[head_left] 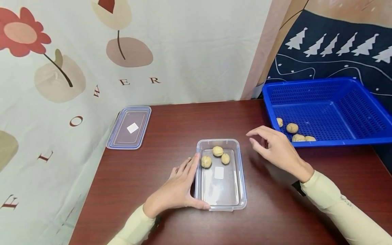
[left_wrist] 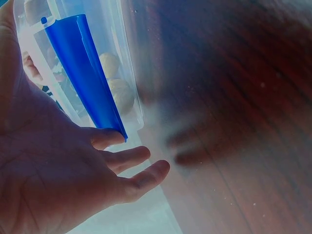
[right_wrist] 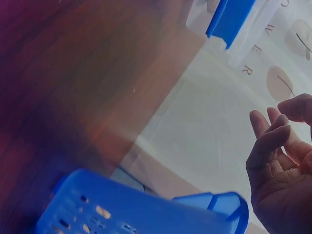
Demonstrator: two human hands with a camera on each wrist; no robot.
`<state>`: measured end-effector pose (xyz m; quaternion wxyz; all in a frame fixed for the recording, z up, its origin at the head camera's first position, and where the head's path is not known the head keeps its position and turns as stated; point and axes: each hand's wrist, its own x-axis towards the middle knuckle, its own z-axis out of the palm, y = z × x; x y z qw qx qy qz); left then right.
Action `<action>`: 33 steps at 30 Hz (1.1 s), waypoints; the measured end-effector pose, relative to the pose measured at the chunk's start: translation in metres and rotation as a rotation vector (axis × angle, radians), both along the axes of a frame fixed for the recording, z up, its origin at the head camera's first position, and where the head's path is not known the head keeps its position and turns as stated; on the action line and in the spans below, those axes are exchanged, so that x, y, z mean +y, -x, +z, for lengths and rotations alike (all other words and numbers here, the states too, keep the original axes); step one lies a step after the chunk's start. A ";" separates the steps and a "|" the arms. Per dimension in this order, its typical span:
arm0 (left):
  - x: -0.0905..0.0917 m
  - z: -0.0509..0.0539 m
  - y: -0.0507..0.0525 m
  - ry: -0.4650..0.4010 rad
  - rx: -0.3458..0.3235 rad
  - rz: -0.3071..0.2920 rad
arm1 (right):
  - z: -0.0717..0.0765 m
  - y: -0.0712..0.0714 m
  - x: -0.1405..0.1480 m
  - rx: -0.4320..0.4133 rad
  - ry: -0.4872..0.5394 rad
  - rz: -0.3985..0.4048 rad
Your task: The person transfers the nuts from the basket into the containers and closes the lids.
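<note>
A clear plastic box stands on the table with three walnuts toward its far end. My left hand rests against it, fingers stretched along the left wall and thumb at the near left corner. In the left wrist view, fingertips touch the box's blue side latch. Between the box and a blue basket, my right hand hovers over the table, thumb and fingers loosely bent with a gap between them. It holds nothing. Several walnuts lie in the basket's near left corner.
A flat clear lid with a blue rim lies at the table's far left. Behind the table hangs a printed cloth, and a dark cloth with white trees is behind the basket. Brown tabletop shows between lid and box.
</note>
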<state>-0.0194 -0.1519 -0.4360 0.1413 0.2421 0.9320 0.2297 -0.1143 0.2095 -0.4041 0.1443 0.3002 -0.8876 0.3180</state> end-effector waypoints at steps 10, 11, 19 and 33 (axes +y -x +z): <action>-0.002 0.001 -0.001 -0.004 -0.013 0.010 | 0.007 0.007 0.014 0.031 0.027 -0.053; -0.002 0.001 -0.001 -0.004 -0.015 0.009 | 0.007 0.007 0.015 0.033 0.027 -0.058; 0.000 0.001 0.000 -0.006 -0.001 0.003 | 0.007 0.012 0.023 0.106 0.065 -0.135; -0.001 -0.001 0.001 -0.008 0.021 -0.004 | 0.007 0.016 0.030 0.070 0.113 -0.218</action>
